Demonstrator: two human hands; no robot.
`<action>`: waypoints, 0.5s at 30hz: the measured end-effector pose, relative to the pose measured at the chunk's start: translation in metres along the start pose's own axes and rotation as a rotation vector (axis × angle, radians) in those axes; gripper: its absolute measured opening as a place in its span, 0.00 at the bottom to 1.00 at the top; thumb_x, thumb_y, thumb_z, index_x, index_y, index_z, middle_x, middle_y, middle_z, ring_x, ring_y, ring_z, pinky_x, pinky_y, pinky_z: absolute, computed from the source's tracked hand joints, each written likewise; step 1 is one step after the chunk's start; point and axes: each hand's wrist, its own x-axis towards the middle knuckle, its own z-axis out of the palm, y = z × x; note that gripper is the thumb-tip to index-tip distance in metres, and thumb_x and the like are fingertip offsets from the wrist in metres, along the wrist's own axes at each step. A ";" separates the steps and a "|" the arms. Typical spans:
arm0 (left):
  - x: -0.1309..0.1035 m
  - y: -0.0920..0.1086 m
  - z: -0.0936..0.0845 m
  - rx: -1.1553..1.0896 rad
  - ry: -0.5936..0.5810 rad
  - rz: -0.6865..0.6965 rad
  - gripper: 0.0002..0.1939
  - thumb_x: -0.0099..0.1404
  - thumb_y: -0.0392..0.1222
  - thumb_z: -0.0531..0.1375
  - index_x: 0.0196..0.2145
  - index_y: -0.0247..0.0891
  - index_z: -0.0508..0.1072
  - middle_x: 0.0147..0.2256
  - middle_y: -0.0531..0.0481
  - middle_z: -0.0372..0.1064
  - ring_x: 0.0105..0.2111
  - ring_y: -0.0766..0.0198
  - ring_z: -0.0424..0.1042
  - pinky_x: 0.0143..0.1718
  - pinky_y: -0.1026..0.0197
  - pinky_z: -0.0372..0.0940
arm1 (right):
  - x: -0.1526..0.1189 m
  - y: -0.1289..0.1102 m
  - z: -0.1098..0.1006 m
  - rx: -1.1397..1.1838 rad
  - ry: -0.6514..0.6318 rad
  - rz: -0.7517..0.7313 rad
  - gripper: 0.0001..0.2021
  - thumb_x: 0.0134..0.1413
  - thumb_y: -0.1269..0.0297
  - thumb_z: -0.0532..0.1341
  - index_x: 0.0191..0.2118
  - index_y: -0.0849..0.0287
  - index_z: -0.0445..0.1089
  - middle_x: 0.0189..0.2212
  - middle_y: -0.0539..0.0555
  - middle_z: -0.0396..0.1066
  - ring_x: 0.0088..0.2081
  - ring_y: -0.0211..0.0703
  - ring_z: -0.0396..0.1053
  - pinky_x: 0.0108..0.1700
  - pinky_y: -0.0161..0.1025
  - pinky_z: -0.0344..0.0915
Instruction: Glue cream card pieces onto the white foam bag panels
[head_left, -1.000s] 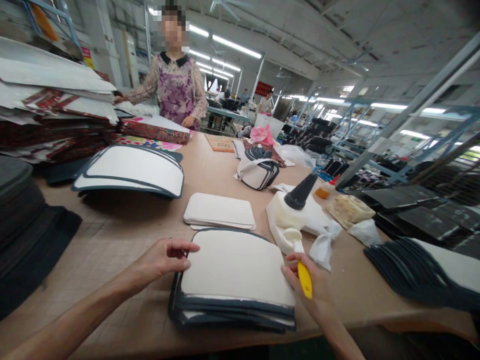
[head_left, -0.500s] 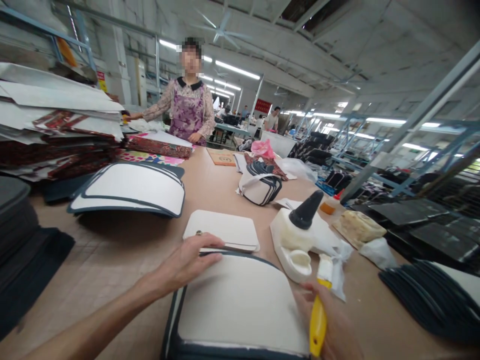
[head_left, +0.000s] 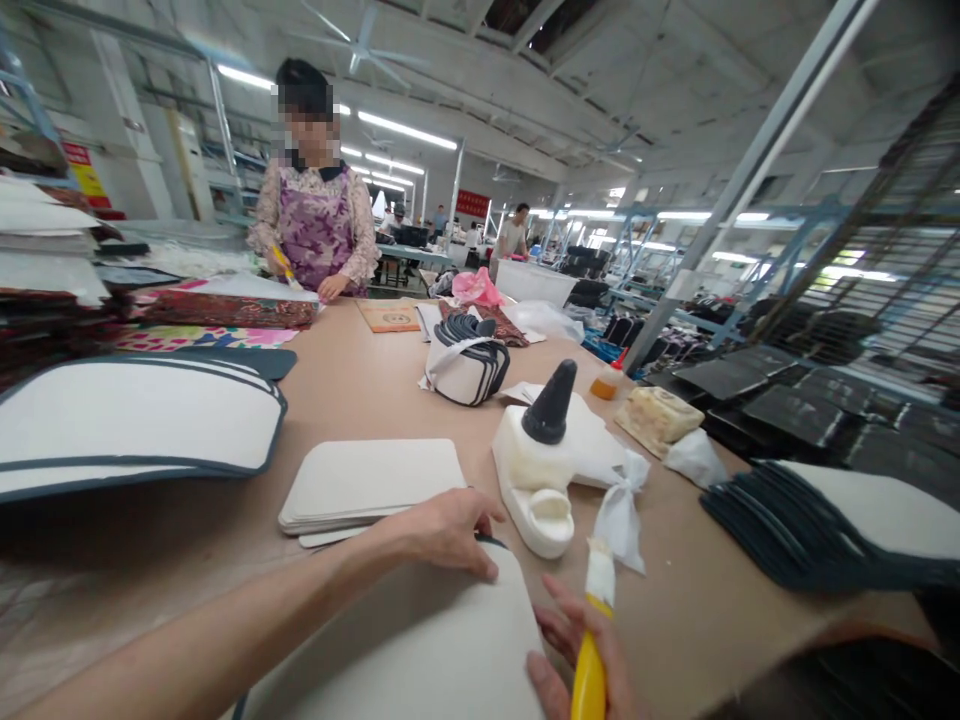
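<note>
In front of me lies a cream panel (head_left: pixel 420 640) with a dark blue edge showing at its far side. My left hand (head_left: pixel 450 530) rests at its far edge, thumb on the panel and bent fingers apart from it. My right hand (head_left: pixel 570 660) is closed round a yellow-handled paste brush (head_left: pixel 591 655), whose white bristles point away from me, and its fingers are by the panel's right edge. Beyond the panel is a small stack of cream boards (head_left: pixel 382 470). Right of it stands a cut-open white plastic container (head_left: pixel 525 465) with a black cone-shaped nozzle (head_left: pixel 551 405).
Curved white panels with blue edging (head_left: pixel 142 415) lie left, a dark blue pile (head_left: pixel 787 525) right. A tied bundle (head_left: pixel 469 365), a small bottle (head_left: pixel 606 382) and a yellowish block (head_left: pixel 660 418) sit farther back. Across the table a co-worker (head_left: pixel 315 220) holds a yellow-handled brush.
The view has turned to the right. My left hand has slid rightward along the panel's far edge. My right hand keeps the brush. The co-worker's arm has come in from the side.
</note>
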 end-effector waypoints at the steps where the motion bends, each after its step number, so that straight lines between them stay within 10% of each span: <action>1: 0.003 0.001 0.000 -0.015 -0.003 -0.011 0.35 0.42 0.41 0.68 0.50 0.37 0.68 0.39 0.47 0.71 0.37 0.56 0.69 0.39 0.60 0.62 | 0.000 0.002 0.000 0.027 0.011 0.001 0.18 0.48 0.49 0.61 0.42 0.52 0.63 0.48 0.59 0.68 0.39 0.49 0.73 0.39 0.40 0.70; 9: 0.003 0.016 -0.012 -0.119 -0.050 0.062 0.43 0.38 0.41 0.69 0.54 0.39 0.63 0.31 0.54 0.64 0.31 0.61 0.64 0.33 0.62 0.59 | 0.012 -0.011 0.001 0.048 0.034 -0.030 0.16 0.50 0.49 0.60 0.41 0.52 0.62 0.47 0.57 0.68 0.47 0.48 0.68 0.47 0.40 0.65; 15: -0.013 0.032 -0.019 -0.276 -0.151 0.164 0.48 0.42 0.42 0.69 0.59 0.45 0.55 0.33 0.55 0.61 0.31 0.64 0.62 0.34 0.63 0.59 | 0.027 -0.038 0.004 0.348 -0.069 0.200 0.21 0.44 0.47 0.63 0.40 0.51 0.59 0.39 0.54 0.71 0.35 0.43 0.71 0.35 0.37 0.68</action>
